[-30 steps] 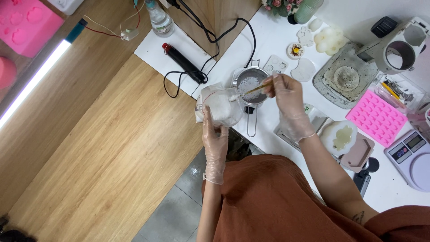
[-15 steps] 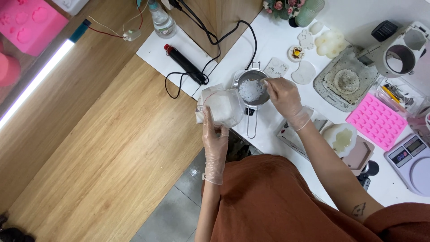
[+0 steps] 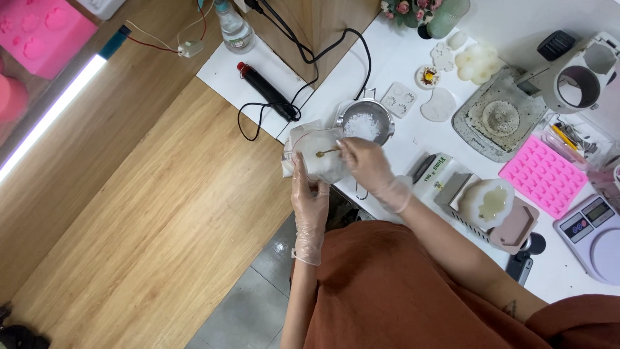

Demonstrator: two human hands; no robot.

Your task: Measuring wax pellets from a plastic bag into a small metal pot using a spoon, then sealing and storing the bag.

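My left hand (image 3: pixel 309 200), in a clear glove, grips the near side of a clear plastic bag (image 3: pixel 316 155) of white flakes at the table's front edge. My right hand (image 3: pixel 369 167), also gloved, holds a small golden spoon (image 3: pixel 326 152) with its bowl over the bag's open mouth. Just behind the bag stands a small metal pot (image 3: pixel 367 123) with white flakes in it; its handle runs toward me under my right hand.
A black stick tool (image 3: pixel 266 92) with cable and a spray bottle (image 3: pixel 232 26) lie at left. A grey hot plate (image 3: pixel 497 116), pink silicone mould (image 3: pixel 544 176), digital scale (image 3: pixel 597 232), white moulds (image 3: pixel 439 103) and a dish of wax (image 3: pixel 494 201) fill the right.
My right hand has moved the spoon from the metal pot leftward to the open bag. My left hand has kept hold of the bag.
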